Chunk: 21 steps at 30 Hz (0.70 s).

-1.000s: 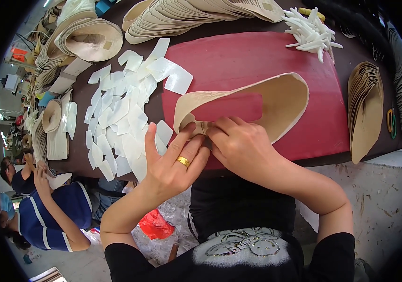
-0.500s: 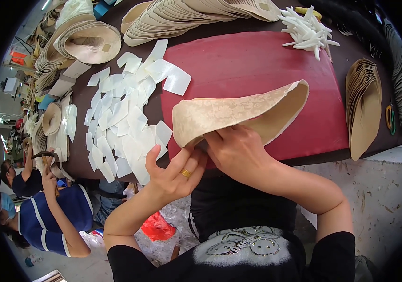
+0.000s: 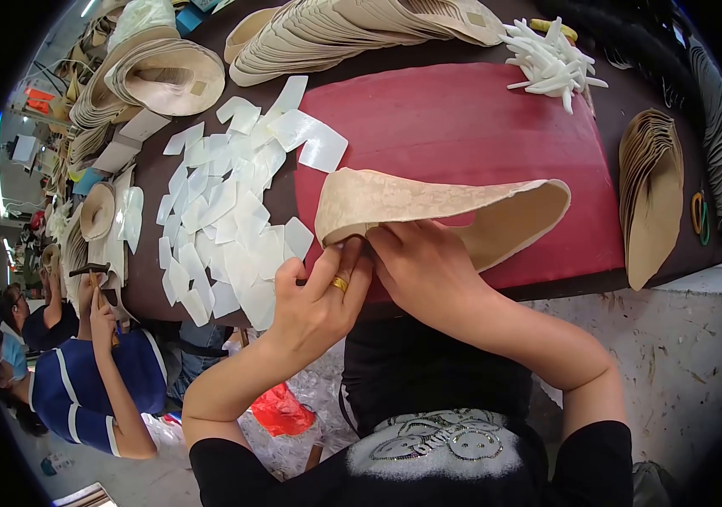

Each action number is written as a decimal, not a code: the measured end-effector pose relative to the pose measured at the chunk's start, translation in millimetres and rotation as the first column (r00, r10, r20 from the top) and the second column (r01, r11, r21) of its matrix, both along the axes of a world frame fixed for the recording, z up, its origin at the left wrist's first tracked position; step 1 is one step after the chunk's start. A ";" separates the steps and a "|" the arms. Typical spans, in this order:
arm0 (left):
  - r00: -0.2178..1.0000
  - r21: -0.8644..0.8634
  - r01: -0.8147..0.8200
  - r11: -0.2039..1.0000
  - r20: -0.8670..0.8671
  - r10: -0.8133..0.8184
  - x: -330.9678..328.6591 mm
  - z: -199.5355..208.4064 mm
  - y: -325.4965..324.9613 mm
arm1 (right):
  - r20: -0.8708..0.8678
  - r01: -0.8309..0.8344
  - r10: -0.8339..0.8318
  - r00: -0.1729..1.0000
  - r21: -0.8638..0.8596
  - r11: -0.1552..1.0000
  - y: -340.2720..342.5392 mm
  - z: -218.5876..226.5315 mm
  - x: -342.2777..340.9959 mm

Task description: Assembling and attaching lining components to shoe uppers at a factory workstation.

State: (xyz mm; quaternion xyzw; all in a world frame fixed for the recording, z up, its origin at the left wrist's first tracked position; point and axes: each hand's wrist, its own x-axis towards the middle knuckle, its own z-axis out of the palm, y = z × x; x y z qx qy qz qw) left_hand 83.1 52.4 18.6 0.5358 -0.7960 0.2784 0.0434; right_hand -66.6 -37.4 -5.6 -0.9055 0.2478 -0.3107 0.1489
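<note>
A beige shoe upper with a faint woven pattern is held in the air above the front part of the red mat. Its rounded closed end points left, and its open, lined end spreads to the right. With bent fingers, my left hand grips the lower edge at the rounded end; a gold ring is on one finger. Close beside it, my right hand has its fingers tucked under the same edge, the tips hidden inside the upper. Whether anything small lies between the fingers cannot be seen.
Translucent white cut pieces lie heaped left of the mat. Stacked beige uppers stand behind, with another stack at right. White slender pieces and scissors lie at right. A co-worker at left holds a hammer.
The upper has tilted, its right end dropping and shifting right while the rounded end rises. My left thumb has curled in, and both hands have drawn closer together at the edge.
</note>
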 end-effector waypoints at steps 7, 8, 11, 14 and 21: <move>0.996 -0.047 0.069 0.997 0.051 -0.067 5.8 -4.6 3.5 | -0.007 0.113 -0.117 0.993 -0.199 0.973 1.4 -4.3 4.7; 0.994 -0.057 0.091 0.994 0.066 -0.087 6.9 -5.4 4.2 | -0.001 0.123 -0.127 0.992 -0.244 0.962 1.6 -4.6 4.1; 0.997 -0.043 0.075 0.996 0.038 -0.074 8.3 -11.5 9.1 | -0.042 0.104 -0.116 0.992 -0.221 0.970 4.2 -6.7 -0.7; 0.998 -0.033 0.061 0.998 0.010 -0.061 9.4 -9.2 10.1 | -0.082 0.088 -0.106 0.991 -0.202 0.975 5.2 -8.0 -4.4; 0.878 -0.123 0.172 0.977 0.469 -0.096 33.6 45.3 -18.9 | -0.009 -0.016 0.015 1.000 -0.134 0.991 -1.8 -11.6 -14.4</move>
